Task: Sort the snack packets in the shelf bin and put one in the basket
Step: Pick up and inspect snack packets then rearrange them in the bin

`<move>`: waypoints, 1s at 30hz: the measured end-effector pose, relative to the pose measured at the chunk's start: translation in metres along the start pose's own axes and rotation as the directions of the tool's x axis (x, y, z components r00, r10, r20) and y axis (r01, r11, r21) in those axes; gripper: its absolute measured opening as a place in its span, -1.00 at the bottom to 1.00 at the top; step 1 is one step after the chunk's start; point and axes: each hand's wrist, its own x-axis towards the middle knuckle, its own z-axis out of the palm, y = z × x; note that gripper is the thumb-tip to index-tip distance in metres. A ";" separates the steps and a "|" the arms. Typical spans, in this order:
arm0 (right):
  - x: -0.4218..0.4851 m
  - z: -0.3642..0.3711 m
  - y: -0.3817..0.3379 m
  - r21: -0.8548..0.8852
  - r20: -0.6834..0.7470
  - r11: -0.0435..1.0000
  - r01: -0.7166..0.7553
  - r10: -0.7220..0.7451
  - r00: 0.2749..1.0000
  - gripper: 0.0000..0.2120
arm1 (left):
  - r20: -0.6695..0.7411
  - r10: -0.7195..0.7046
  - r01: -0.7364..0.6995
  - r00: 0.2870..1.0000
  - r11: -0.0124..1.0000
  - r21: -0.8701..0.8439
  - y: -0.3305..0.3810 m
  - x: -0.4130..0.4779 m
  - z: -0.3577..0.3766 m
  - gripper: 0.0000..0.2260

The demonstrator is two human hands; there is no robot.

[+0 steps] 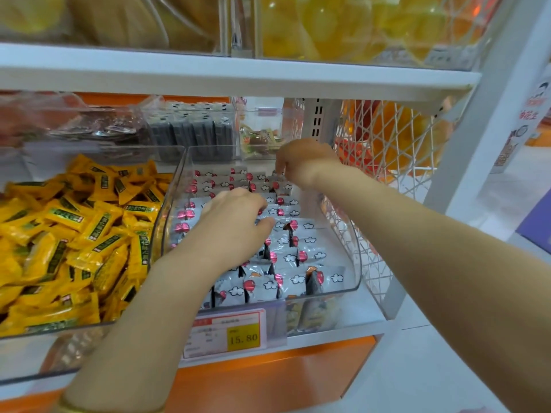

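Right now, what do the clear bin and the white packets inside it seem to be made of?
The clear bin: rigid transparent plastic, glossy; contents show through its walls. The white packets: thin printed film, likely plastic, slightly shiny; creases catch light.

- Mid shelf [369, 308]: white board, orange panel below the front edge.
- Front R, right before me: clear shelf bin [328, 293] sits on the board, holding grey-white snack packets [298, 254] w/ red balloon + cloud print, mostly in rows.
- Front L, touching its side: second clear bin [44, 353], heaped w/ yellow packets.
- Back row, behind both: clear bin of dark, glossy packs [89, 123]; bin of grey-black packs [193, 129] stood upright; small bin of mixed-colour sweets [262, 135].
- Price tag [226, 333] at front below my bin, yellow patch reads 15.80.
- Upper shelf [238, 76]: white too, clear bins of yellow stuff, blurred.
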 end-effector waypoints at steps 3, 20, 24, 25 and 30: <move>0.004 0.007 -0.005 -0.144 0.089 0.989 0.029 -0.017 0.996 -0.87 | -0.016 0.004 -0.004 1.000 1.000 -0.008 0.000 0.000 0.000 -0.72; -0.114 -0.015 0.005 0.859 -0.395 0.494 0.134 0.474 0.787 -0.85 | -0.297 -0.132 0.009 0.946 0.924 -0.383 0.008 -0.022 -0.015 -0.58; -0.150 -0.013 -0.005 0.985 -0.162 0.014 0.174 0.448 0.879 -0.86 | -0.261 -0.179 0.000 0.948 0.825 -0.565 0.007 -0.047 -0.017 -0.64; -0.156 -0.013 -0.006 0.986 -0.124 -0.047 0.158 0.418 0.900 -0.88 | -0.244 -0.190 0.002 0.951 0.792 -0.611 0.007 -0.053 -0.017 -0.69; -0.171 -0.012 -0.010 0.958 -0.005 -0.274 0.083 0.275 0.961 -0.93 | -0.151 -0.314 0.062 0.937 0.577 -0.814 0.002 -0.066 -0.017 -0.88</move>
